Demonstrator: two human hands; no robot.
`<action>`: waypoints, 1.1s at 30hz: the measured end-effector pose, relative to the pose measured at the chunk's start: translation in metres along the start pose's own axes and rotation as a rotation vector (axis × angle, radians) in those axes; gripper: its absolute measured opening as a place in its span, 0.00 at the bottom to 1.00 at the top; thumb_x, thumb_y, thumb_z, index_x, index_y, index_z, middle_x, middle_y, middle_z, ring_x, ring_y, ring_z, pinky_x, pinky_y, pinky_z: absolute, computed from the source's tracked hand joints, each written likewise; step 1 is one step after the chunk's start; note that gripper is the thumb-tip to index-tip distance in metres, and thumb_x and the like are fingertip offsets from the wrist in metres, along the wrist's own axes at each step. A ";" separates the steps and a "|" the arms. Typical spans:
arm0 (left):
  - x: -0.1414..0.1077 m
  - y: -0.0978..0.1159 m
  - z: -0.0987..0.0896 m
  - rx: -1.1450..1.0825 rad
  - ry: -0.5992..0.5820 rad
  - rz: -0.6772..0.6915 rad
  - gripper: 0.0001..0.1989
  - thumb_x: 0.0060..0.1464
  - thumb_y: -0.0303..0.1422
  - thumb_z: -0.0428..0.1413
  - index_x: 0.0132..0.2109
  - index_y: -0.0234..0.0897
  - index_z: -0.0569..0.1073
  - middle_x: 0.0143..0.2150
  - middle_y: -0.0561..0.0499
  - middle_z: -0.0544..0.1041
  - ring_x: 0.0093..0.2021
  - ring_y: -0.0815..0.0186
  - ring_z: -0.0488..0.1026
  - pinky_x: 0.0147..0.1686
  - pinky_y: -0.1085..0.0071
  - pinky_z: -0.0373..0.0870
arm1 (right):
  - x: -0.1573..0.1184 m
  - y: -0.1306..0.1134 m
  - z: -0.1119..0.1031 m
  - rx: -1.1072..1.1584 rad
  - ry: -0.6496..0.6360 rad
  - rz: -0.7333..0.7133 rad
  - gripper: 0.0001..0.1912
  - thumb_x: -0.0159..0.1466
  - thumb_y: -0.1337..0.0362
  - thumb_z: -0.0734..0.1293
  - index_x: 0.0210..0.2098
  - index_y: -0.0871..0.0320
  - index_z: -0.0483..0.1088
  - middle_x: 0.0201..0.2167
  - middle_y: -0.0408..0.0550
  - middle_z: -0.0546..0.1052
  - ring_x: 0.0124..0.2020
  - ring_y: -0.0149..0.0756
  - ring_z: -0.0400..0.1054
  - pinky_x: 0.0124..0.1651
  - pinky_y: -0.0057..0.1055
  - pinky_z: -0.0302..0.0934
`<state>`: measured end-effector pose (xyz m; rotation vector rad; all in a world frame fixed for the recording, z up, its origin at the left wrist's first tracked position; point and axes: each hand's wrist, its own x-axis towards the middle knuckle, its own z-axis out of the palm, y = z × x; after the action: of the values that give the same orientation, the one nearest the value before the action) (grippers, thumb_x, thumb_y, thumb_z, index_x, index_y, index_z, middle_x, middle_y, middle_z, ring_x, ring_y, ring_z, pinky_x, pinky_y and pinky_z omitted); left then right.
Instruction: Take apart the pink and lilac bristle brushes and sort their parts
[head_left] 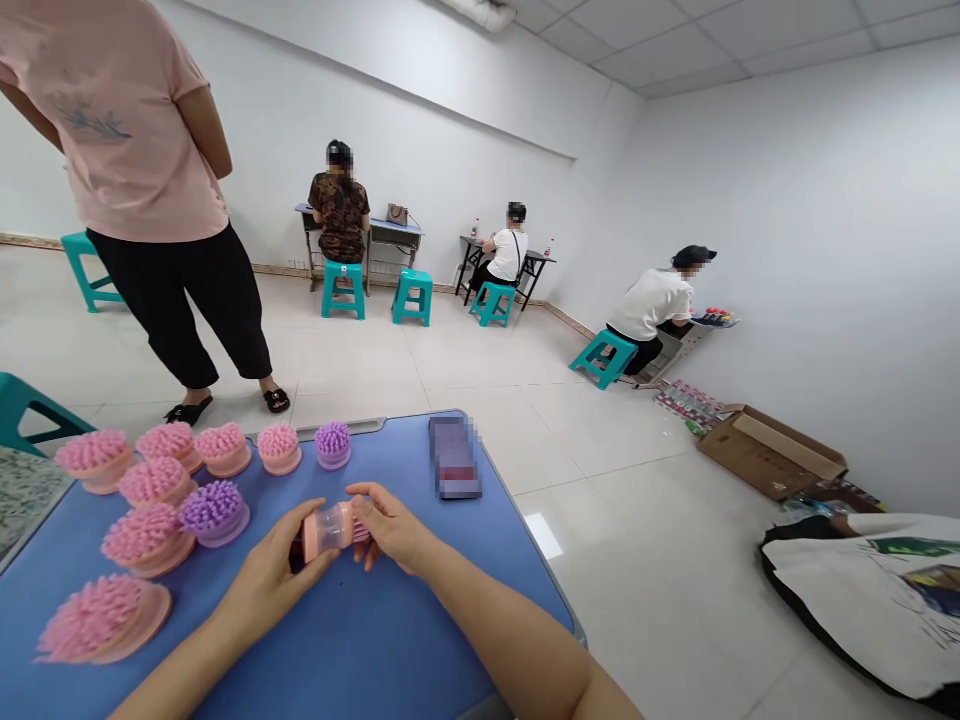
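Observation:
My left hand (270, 565) grips a clear plastic cylinder (330, 527) with pink ends, and my right hand (390, 525) holds its other end, with a pink bristled part showing by the fingers. Both hands rest above a blue table (480, 560). Left of them, several pink bristled silicone brushes (148, 537) stand on round bases. Two purple bristled brushes sit among them, one (213, 508) close to my left hand and one (333, 444) near the far edge. A blurred rectangular package (454, 458) lies at the far right of the table.
A person in a pink shirt (142, 130) stands beyond the table. Several seated people work at the far walls, with teal stools (412, 297) nearby. A cardboard box (772, 452) and a white printed bag (870, 600) sit on the tiled floor at right.

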<state>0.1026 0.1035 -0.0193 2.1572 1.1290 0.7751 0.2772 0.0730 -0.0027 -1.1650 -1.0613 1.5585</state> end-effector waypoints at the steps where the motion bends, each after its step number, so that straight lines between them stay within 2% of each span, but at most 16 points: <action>1: 0.000 0.002 -0.001 0.009 0.010 -0.013 0.26 0.47 0.46 0.51 0.51 0.38 0.62 0.45 0.47 0.73 0.39 0.60 0.73 0.36 0.68 0.72 | 0.001 0.000 0.000 -0.011 -0.016 0.003 0.26 0.57 0.46 0.61 0.47 0.57 0.58 0.22 0.36 0.67 0.14 0.23 0.62 0.12 0.19 0.57; 8: -0.001 0.011 -0.004 0.022 0.009 -0.082 0.24 0.48 0.49 0.49 0.47 0.39 0.63 0.37 0.49 0.75 0.32 0.62 0.73 0.31 0.69 0.70 | 0.004 0.002 0.001 -0.060 -0.002 0.012 0.24 0.57 0.43 0.59 0.37 0.58 0.61 0.20 0.37 0.66 0.15 0.22 0.60 0.12 0.18 0.56; 12: -0.001 0.003 -0.001 0.045 0.018 -0.038 0.23 0.48 0.49 0.50 0.47 0.39 0.63 0.36 0.49 0.75 0.31 0.62 0.73 0.30 0.70 0.70 | 0.002 0.000 0.000 -0.033 -0.008 0.009 0.25 0.56 0.43 0.59 0.42 0.56 0.60 0.22 0.37 0.66 0.15 0.22 0.61 0.12 0.19 0.56; 15: -0.002 0.000 -0.001 0.064 0.026 0.033 0.23 0.48 0.46 0.52 0.47 0.38 0.62 0.40 0.47 0.74 0.35 0.61 0.73 0.32 0.69 0.71 | -0.001 0.000 0.001 -0.032 -0.039 0.009 0.28 0.55 0.41 0.59 0.44 0.56 0.59 0.21 0.36 0.66 0.13 0.21 0.60 0.11 0.18 0.53; 18: -0.004 0.004 -0.003 0.083 0.023 0.104 0.21 0.49 0.44 0.51 0.47 0.37 0.63 0.43 0.45 0.73 0.40 0.60 0.72 0.39 0.67 0.70 | -0.002 0.002 0.004 -0.050 -0.014 -0.058 0.28 0.52 0.39 0.60 0.36 0.58 0.62 0.17 0.35 0.66 0.11 0.21 0.57 0.10 0.18 0.50; 21: -0.005 0.007 -0.004 0.113 0.011 0.155 0.20 0.51 0.43 0.50 0.48 0.37 0.63 0.44 0.44 0.72 0.43 0.59 0.71 0.42 0.65 0.69 | -0.002 0.005 0.006 -0.041 0.007 -0.087 0.27 0.51 0.40 0.62 0.34 0.59 0.62 0.15 0.35 0.66 0.12 0.22 0.57 0.12 0.19 0.53; 24: -0.005 0.008 -0.004 0.134 -0.012 0.168 0.20 0.52 0.43 0.48 0.48 0.36 0.62 0.43 0.44 0.71 0.42 0.59 0.71 0.40 0.64 0.70 | -0.002 0.009 0.006 -0.034 -0.004 -0.082 0.26 0.52 0.41 0.61 0.33 0.60 0.62 0.16 0.35 0.66 0.13 0.22 0.59 0.14 0.20 0.55; 29: -0.008 0.011 -0.004 0.125 -0.041 0.127 0.20 0.51 0.44 0.49 0.47 0.36 0.61 0.41 0.44 0.71 0.39 0.59 0.71 0.36 0.65 0.69 | -0.002 0.011 0.006 -0.041 0.002 -0.078 0.26 0.53 0.42 0.61 0.34 0.60 0.64 0.17 0.37 0.66 0.14 0.24 0.60 0.15 0.22 0.56; 33: -0.011 0.014 -0.007 0.036 -0.065 0.002 0.19 0.53 0.43 0.45 0.46 0.35 0.59 0.34 0.48 0.72 0.30 0.62 0.70 0.30 0.68 0.67 | -0.010 0.003 0.009 -0.095 -0.040 -0.136 0.24 0.52 0.47 0.66 0.40 0.58 0.62 0.22 0.39 0.68 0.20 0.27 0.63 0.23 0.27 0.62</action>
<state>0.0998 0.0886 -0.0074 2.1973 1.1156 0.6848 0.2699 0.0618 -0.0021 -1.1045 -1.2272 1.4444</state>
